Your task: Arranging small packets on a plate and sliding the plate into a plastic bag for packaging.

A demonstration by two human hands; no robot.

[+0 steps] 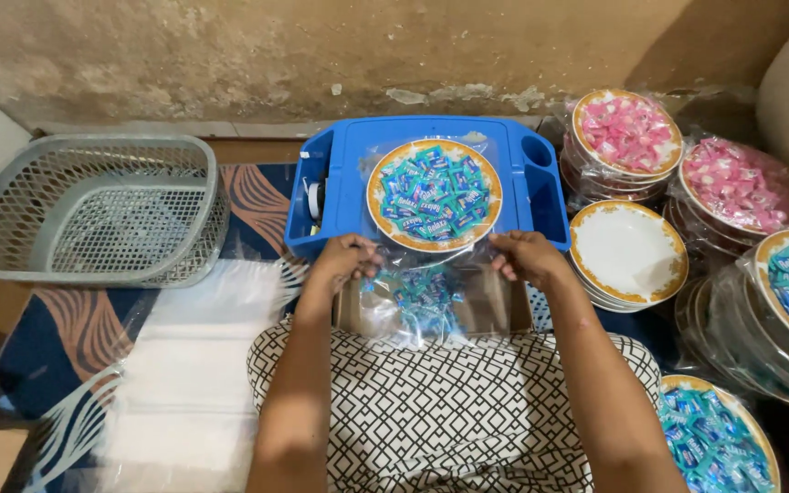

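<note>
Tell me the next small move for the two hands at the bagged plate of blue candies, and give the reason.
Probably draw the open end of the clear bag closed toward the body. The plate of blue candies already sits inside it on the blue tray, and the left hand and right hand each pinch a near corner of the loose plastic, which does not look sealed.

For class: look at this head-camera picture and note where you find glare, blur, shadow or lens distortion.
Head view: glare on the clear bag over the plate of blue sweets and on the plastic sheets; both hands, left hand and right hand, look sharp; shadow darkens the right corner by the wrapped pink-sweet plates; the grey basket bows slightly near the edge.
</note>
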